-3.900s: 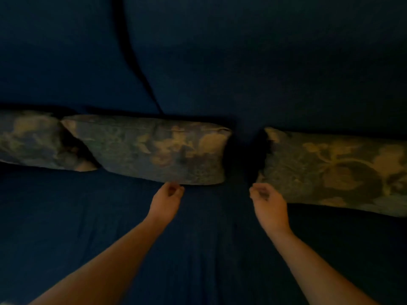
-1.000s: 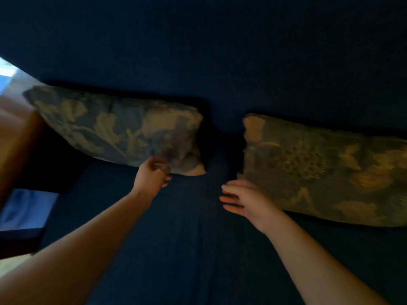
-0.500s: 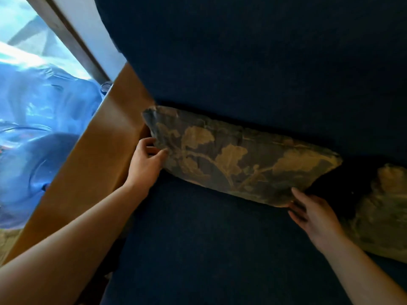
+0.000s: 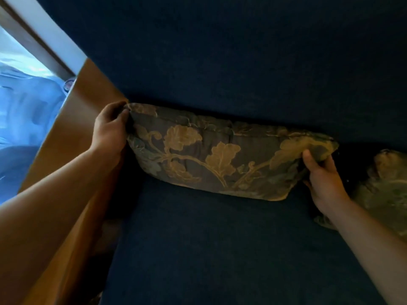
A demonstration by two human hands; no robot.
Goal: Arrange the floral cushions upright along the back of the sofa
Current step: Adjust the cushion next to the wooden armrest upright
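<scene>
A dark floral cushion (image 4: pixel 220 159) with golden leaves stands on its long edge on the navy sofa seat (image 4: pixel 220 249), leaning against the sofa back (image 4: pixel 242 62). My left hand (image 4: pixel 110 130) grips its upper left corner beside the wooden armrest. My right hand (image 4: pixel 321 172) holds its right end, thumb on the front face. A second floral cushion (image 4: pixel 387 188) lies at the right edge, partly hidden behind my right forearm and cut off by the frame.
A brown wooden armrest (image 4: pixel 72 133) runs down the left side of the seat. Beyond it are a pale window frame (image 4: pixel 44 40) and something bluish (image 4: pixel 24 111). A dark gap separates the two cushions.
My view shifted left over the sequence to the sofa's end cushion. Since half a second ago my left hand rose to its top corner and my right hand closed on its right end.
</scene>
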